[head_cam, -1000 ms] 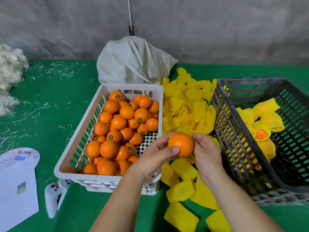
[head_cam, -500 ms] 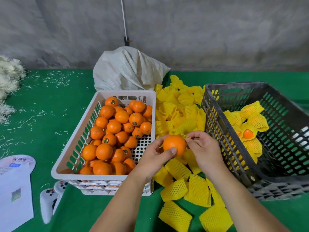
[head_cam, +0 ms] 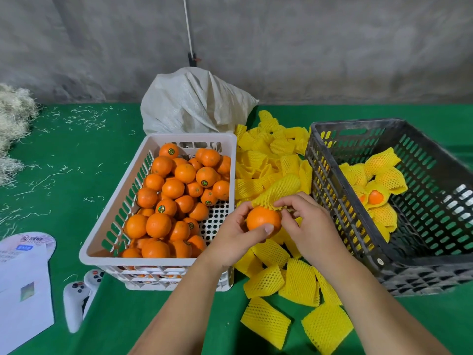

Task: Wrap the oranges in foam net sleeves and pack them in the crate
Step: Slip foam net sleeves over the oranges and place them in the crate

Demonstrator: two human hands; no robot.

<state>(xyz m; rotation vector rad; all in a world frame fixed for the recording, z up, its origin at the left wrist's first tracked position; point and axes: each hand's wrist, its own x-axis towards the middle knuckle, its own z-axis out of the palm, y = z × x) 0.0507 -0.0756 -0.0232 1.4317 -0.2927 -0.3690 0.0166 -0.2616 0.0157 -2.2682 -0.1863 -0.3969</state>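
My left hand (head_cam: 234,235) grips a bare orange (head_cam: 263,218) between thumb and fingers, just right of the white crate (head_cam: 107,208) full of loose oranges. My right hand (head_cam: 304,221) pinches the open end of a yellow foam net sleeve (head_cam: 280,189) at the top of that orange; the sleeve stretches up and away from it. A pile of loose yellow sleeves (head_cam: 268,155) lies between the two crates. The dark crate (head_cam: 332,180) on the right holds several wrapped oranges (head_cam: 376,185).
A white woven sack (head_cam: 194,103) lies behind the white crate. More flat sleeves (head_cam: 299,283) lie on the green cloth near my forearms. At lower left are a white game controller (head_cam: 76,301) and white papers (head_cam: 23,285). Pale shredded straw (head_cam: 12,119) sits at far left.
My right hand has taken up a foam sleeve and brought its mouth onto the top of the orange. The orange has stayed in my left hand.
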